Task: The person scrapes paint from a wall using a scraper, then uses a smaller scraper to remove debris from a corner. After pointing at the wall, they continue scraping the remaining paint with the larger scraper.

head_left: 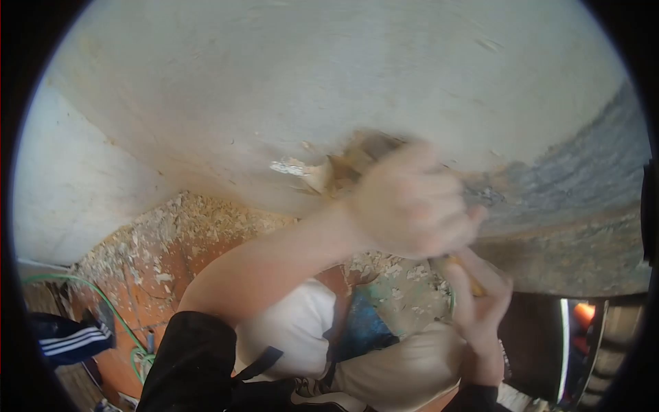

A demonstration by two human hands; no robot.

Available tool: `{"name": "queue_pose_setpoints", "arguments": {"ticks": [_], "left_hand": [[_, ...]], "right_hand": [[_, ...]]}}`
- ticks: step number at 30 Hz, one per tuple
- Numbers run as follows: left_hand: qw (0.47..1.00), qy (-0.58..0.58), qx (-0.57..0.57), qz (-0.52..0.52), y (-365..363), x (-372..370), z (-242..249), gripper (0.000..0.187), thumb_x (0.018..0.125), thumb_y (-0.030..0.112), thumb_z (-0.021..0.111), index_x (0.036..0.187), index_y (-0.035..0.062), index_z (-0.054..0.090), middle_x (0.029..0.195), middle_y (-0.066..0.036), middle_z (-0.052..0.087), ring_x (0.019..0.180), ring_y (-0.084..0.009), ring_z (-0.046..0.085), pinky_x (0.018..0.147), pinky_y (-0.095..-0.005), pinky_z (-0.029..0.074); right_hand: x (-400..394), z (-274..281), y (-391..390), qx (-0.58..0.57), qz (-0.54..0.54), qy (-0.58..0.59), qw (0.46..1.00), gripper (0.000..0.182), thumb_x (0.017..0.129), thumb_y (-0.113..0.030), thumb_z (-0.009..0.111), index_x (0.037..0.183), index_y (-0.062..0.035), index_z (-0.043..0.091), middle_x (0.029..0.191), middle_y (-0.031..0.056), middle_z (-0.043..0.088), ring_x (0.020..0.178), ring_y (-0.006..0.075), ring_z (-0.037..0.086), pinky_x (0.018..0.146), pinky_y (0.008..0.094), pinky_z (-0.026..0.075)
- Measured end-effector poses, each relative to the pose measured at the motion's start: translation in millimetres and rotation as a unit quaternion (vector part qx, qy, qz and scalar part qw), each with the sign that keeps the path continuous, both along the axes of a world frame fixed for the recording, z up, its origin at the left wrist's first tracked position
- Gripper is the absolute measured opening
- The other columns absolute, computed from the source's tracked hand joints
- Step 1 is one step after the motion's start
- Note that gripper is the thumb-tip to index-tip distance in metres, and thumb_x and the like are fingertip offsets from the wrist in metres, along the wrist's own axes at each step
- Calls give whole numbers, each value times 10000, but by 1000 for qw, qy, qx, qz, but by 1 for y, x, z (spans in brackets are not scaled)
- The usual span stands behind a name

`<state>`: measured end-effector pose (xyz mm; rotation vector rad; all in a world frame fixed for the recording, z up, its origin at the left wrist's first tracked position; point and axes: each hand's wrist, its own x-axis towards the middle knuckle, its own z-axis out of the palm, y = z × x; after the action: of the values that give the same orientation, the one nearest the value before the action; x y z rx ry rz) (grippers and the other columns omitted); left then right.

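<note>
One bare left hand (pixel 415 202), blurred at three o'clock, is clenched before a curved, pale grey surface (pixel 329 75); I can't tell what it holds. At four o'clock the right hand (pixel 489 299) grips a slim yellowish handle (pixel 475 282). Chipping near a ragged brown patch (pixel 343 172), twelve o'clock, seems underway; next calls for steady aim.

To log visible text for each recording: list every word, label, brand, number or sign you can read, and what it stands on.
None: no word, label, brand, number or sign can be read.
Dark-blue garment: white stripes, no legible lettering.
Yellowish handle at the right hand: too small and blurred to tell any marking.
</note>
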<state>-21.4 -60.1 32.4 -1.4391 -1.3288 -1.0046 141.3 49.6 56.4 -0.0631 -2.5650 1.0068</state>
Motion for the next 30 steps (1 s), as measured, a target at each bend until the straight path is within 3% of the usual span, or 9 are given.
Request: {"name": "queue_pose_setpoints", "arguments": {"ticks": [7, 10, 15, 16, 19, 24, 27, 29, 30], "left_hand": [[996, 40, -67, 45, -20, -6, 9, 433, 708, 49, 683, 482, 187, 341, 455, 56, 373, 405, -114, 320, 514, -315, 155], [995, 43, -59, 62, -10, -4, 2, 417, 717, 46, 684, 491, 181, 360, 453, 58, 362, 405, -113, 314, 509, -311, 165], [988, 53, -133, -53, 33, 21, -9, 395, 724, 98, 720, 502, 157, 398, 482, 59, 409, 472, -102, 408, 488, -303, 262], [978, 53, -189, -69, 37, 26, -14, 357, 749, 129, 713, 504, 145, 453, 501, 50, 463, 537, -109, 484, 529, -300, 332], [955, 85, -264, -102, 51, 33, -26, 284, 790, 142, 678, 537, 137, 547, 551, 41, 526, 591, -119, 534, 625, -294, 380], [918, 119, -370, -83, 55, 31, -24, 175, 802, 156, 642, 631, 118, 657, 644, 31, 597, 666, -116, 571, 752, -284, 391], [900, 170, -399, -40, 50, 31, -9, 111, 763, 167, 640, 693, 104, 698, 671, 32, 612, 710, -113, 578, 789, -289, 391], [892, 197, -407, -13, 47, 31, 9, 108, 738, 174, 641, 721, 96, 712, 672, 35, 613, 735, -114, 580, 803, -294, 390], [908, 179, -378, 7, 45, 31, 18, 121, 723, 179, 637, 742, 92, 720, 679, 36, 617, 755, -118, 582, 816, -300, 388]], "right_hand": [[-2, -10, -5, -53, 37, 8, 998, 310, 860, -88, 677, 1163, -27, 663, 650, 130, 595, 568, 254, 601, 564, 352, 474], [3, -18, 10, -71, 63, -35, 995, 330, 881, -108, 654, 1205, -41, 640, 762, 174, 634, 643, 309, 638, 600, 361, 495], [39, -43, 40, -53, 75, -106, 990, 370, 926, -164, 574, 1264, -20, 530, 941, 257, 641, 839, 451, 636, 712, 444, 514], [43, -42, 38, -65, 74, -139, 985, 395, 945, -186, 527, 1289, -6, 454, 897, 275, 630, 814, 483, 617, 716, 501, 490], [53, -69, 27, -118, 3, -207, 971, 400, 960, -218, 501, 1294, -11, 427, 827, 276, 619, 765, 492, 600, 689, 525, 464], [38, -102, 28, -181, -25, -192, 964, 340, 962, -228, 501, 1211, 1, 469, 728, 231, 606, 665, 438, 599, 627, 497, 446], [26, -118, 32, -223, -23, -166, 960, 304, 964, -233, 502, 1128, 22, 514, 685, 203, 591, 609, 351, 599, 601, 443, 447], [15, -126, 31, -55, 11, 13, 998, 299, 968, -255, 500, 1044, 32, 536, 627, 147, 560, 559, 252, 555, 571, 400, 430], [10, -120, 28, -55, 13, 12, 998, 299, 968, -255, 500, 1044, 32, 536, 627, 147, 560, 559, 252, 555, 571, 400, 430]]}}
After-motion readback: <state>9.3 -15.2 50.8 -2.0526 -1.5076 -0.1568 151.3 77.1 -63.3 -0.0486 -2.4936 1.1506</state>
